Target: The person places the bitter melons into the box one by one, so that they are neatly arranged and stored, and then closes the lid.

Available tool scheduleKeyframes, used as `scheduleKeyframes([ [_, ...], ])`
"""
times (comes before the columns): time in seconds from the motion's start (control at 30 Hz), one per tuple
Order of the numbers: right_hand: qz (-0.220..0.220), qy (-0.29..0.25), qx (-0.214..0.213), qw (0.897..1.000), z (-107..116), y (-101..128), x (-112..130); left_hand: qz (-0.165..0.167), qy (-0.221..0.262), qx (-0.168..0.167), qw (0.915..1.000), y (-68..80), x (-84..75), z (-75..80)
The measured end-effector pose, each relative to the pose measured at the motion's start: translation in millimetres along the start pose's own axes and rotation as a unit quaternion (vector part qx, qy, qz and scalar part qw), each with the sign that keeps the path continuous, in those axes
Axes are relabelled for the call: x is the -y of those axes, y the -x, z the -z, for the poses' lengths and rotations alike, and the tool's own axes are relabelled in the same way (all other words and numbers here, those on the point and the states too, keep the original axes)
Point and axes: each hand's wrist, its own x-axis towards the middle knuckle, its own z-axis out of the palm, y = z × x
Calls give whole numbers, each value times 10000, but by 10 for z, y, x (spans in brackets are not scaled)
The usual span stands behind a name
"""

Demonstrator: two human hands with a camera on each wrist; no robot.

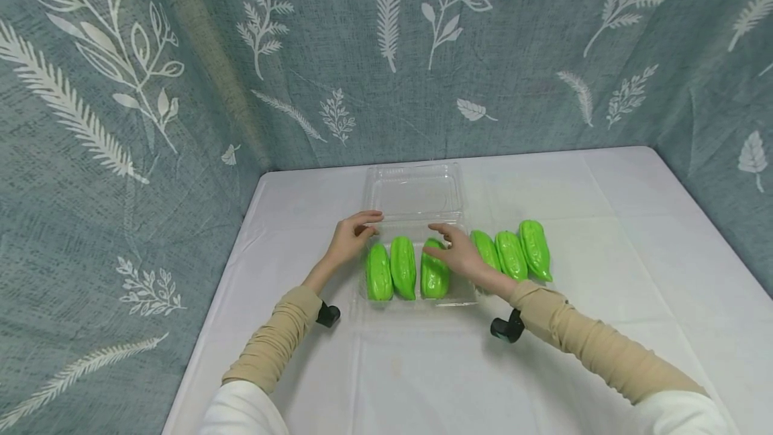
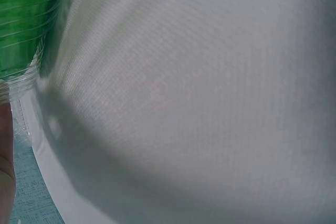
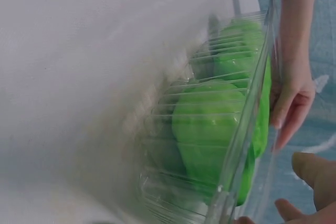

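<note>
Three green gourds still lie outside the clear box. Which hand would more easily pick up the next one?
Probably the right hand: the loose gourds lie just beside it, while the left hand is at the box's far side.

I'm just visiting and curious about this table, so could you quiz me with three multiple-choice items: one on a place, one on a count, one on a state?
1. Where do the three loose green ridged gourds lie?
A. right of the clear plastic clamshell box
B. left of it
C. on its lid

2. How many green gourds in the box?
A. one
B. three
C. five

3. How is the box's lid?
A. shut
B. removed, lying elsewhere
C. open, folded back

Answers: 1 A, they sit in a row on the white tablecloth beside the right hand. 2 B, three lie side by side in the tray. 3 C, the lid lies flat behind the tray, near the left hand.
</note>
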Motion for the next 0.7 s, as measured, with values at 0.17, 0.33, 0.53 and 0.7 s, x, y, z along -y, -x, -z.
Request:
scheduleKeyframes([
  [0.17, 18, -96, -27, 9999, 41, 21, 3, -18, 9, 8, 10000, 2, -12, 8],
  [0.33, 138, -135, -24, 9998, 75, 45, 18, -8, -1, 15, 10000, 10, -13, 18],
  [0.53, 185, -385, 20, 9991, 105, 72, 37, -40, -23, 17, 10000, 13, -14, 22],
  [0.7, 281, -560, 76, 9980, 128, 93, 68, -138, -30, -34, 9999, -2, 86, 2],
])
